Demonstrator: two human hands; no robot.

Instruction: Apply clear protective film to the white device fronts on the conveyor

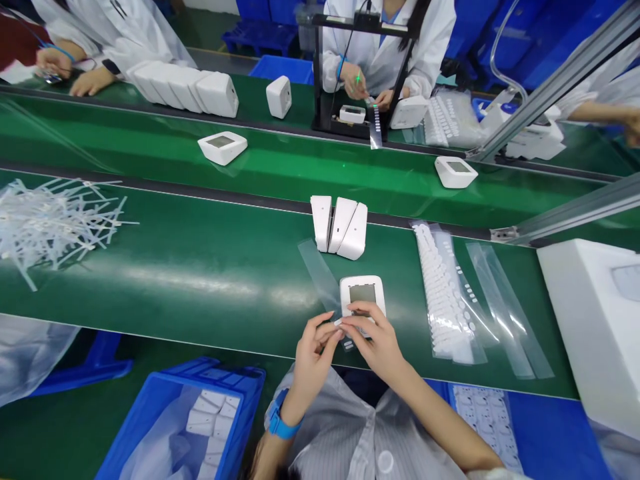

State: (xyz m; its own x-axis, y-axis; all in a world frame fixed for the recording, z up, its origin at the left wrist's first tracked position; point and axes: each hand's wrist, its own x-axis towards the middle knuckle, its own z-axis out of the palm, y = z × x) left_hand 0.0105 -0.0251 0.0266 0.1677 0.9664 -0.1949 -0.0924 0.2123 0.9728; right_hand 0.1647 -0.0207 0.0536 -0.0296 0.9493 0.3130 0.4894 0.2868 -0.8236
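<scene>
The left hand [314,353] and right hand [376,341] pinch a white piece [339,322] at a seemingly unfinished device [363,292], three units [343,228] standing beyond.

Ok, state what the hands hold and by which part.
A small white piece, pinched between left hand and right hand; which part they grip cannot be told.

Bright; glare across green workbench [215,270]; edges stretched; far-right co-worker's hand [632,127] blurred.
</scene>
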